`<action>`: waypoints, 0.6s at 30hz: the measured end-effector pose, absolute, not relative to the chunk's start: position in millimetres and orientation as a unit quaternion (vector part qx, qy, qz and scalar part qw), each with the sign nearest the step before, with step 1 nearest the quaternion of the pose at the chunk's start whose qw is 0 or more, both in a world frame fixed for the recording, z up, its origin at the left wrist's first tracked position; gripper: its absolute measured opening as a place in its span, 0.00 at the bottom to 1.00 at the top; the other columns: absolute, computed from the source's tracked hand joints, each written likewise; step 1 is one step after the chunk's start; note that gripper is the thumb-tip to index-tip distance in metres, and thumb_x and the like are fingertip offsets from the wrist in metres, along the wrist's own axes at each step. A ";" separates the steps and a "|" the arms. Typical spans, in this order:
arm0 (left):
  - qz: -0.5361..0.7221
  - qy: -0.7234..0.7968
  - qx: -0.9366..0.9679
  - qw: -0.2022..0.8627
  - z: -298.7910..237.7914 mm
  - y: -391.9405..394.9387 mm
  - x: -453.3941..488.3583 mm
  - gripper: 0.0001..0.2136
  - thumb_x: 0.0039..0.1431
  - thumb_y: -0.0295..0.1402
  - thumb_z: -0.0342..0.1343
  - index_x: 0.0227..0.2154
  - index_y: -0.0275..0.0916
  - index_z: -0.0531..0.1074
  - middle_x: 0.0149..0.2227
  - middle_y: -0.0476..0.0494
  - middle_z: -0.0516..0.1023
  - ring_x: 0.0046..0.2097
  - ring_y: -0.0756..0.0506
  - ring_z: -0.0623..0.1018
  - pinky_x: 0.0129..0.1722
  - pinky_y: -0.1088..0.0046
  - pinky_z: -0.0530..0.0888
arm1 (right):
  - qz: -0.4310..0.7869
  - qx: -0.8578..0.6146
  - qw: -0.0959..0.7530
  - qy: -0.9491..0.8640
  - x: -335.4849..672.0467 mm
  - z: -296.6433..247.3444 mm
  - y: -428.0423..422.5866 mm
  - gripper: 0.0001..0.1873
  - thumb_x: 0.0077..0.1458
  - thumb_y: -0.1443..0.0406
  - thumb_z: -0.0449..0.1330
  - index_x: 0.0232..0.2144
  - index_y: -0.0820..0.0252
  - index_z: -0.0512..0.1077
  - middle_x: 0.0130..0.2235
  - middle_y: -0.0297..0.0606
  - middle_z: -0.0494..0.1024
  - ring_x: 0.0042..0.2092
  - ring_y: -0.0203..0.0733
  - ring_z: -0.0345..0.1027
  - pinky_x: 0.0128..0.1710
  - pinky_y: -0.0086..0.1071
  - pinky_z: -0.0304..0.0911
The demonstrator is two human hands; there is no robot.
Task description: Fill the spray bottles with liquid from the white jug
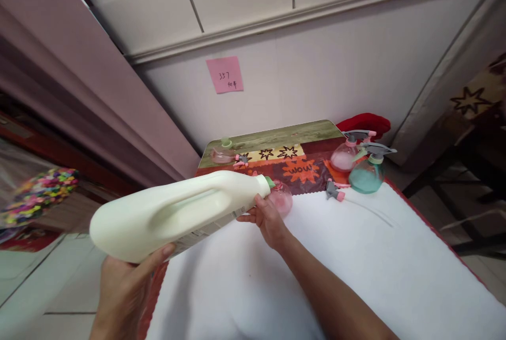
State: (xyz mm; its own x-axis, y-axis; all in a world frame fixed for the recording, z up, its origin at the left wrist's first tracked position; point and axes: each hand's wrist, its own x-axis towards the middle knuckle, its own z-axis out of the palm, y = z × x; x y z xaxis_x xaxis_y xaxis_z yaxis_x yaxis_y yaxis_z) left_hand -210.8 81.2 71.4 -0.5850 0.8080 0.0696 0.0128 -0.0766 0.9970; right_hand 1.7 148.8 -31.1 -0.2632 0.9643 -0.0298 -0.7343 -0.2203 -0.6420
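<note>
A large cream-white jug [190, 208] with a moulded handle lies tipped on its side in the air. Its green spout [270, 182] is at the mouth of a round pink bottle [281, 200]; whether they touch I cannot tell. My left hand [130, 277] grips the jug's base end from below, thumb along its side. Near the neck, my right hand [266, 219] supports the jug, thumb up and fingers under it. The pink bottle stands on the table just beyond my right hand, with some pink liquid or tint inside.
At the table's right stand a pink spray bottle [343, 157] and a green spray bottle [367, 175]. A loose spray head [336, 191] with its tube lies before them. Another bottle [222, 153] and spray head [241, 159] are at the back left. A white cloth [356, 255] covers the front.
</note>
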 end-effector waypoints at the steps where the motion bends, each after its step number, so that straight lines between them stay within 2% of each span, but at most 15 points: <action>1: 0.648 0.605 0.346 0.306 70.3 81.6 -212.5 0.40 0.17 0.23 0.73 0.46 0.34 0.80 0.40 0.38 0.85 0.42 0.33 0.83 0.36 0.63 0.82 | 0.750 -0.218 0.566 -0.263 1.7 -31.0 148.7 0.36 0.51 0.43 0.66 0.55 0.56 0.69 0.52 0.41 0.79 0.45 0.46 0.76 0.42 0.41 0.76; 9: 0.634 0.615 0.370 0.288 66.2 81.0 -223.7 0.38 0.19 0.22 0.73 0.45 0.34 0.80 0.39 0.38 0.85 0.43 0.32 0.83 0.37 0.62 0.83 | 0.754 -0.210 0.565 -0.260 1.4 -31.2 146.9 0.36 0.52 0.43 0.66 0.56 0.55 0.69 0.52 0.40 0.79 0.46 0.46 0.77 0.41 0.40 0.75; 18: 0.626 0.618 0.394 0.266 67.3 81.2 -221.3 0.34 0.21 0.26 0.74 0.43 0.35 0.81 0.38 0.39 0.85 0.44 0.32 0.82 0.38 0.63 0.83 | 0.755 -0.207 0.566 -0.260 1.6 -30.8 147.9 0.34 0.52 0.44 0.65 0.55 0.55 0.70 0.52 0.41 0.79 0.46 0.47 0.77 0.42 0.41 0.76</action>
State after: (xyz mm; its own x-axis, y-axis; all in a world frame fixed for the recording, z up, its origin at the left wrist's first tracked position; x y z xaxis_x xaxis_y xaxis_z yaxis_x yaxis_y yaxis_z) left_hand -221.3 81.2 67.3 -0.5475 0.8206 0.1640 0.1542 -0.0937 0.9836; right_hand 1.6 147.9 -30.8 -0.2745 0.9614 -0.0184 -0.7457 -0.2249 -0.6272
